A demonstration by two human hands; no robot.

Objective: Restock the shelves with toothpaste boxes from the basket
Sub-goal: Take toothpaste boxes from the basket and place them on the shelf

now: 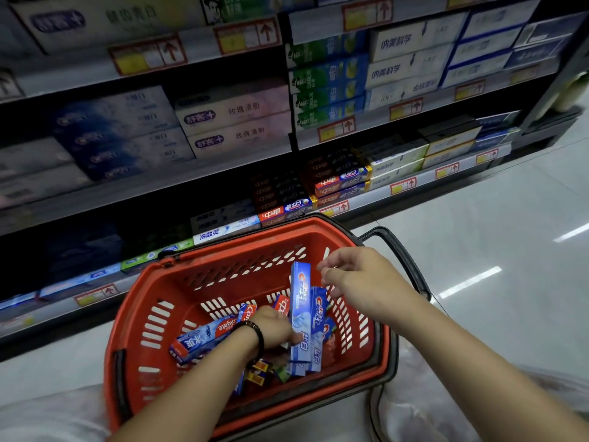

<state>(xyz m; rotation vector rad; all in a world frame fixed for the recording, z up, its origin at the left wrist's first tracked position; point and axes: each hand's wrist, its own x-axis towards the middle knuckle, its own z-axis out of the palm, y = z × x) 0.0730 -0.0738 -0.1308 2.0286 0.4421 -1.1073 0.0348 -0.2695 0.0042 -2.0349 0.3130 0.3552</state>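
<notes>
Left hand (274, 327), a dark bead bracelet (256, 334) at the wrist, is down inside the red basket (271, 227); its fingertips meet the lower part of a tall blue toothpaste box (301, 301) standing on end near the basket's middle; whether they actually clasp it I cannot tell, since the box hides them. Right hand (360, 275) hovers over the basket's right rim, fingers loosely curled, holding nothing. A second blue box (319, 314) leans just right of the first; a red-and-blue box (204, 338) lies left of the wrist; smaller boxes sit at the basket's bottom. Behind the basket rise stocked shelves (159, 193). This looks like the picking step, with several boxes left to go; next, the blue box needs a firm hold, a lift clear of the rim, and a matching row found on the shelves behind.
</notes>
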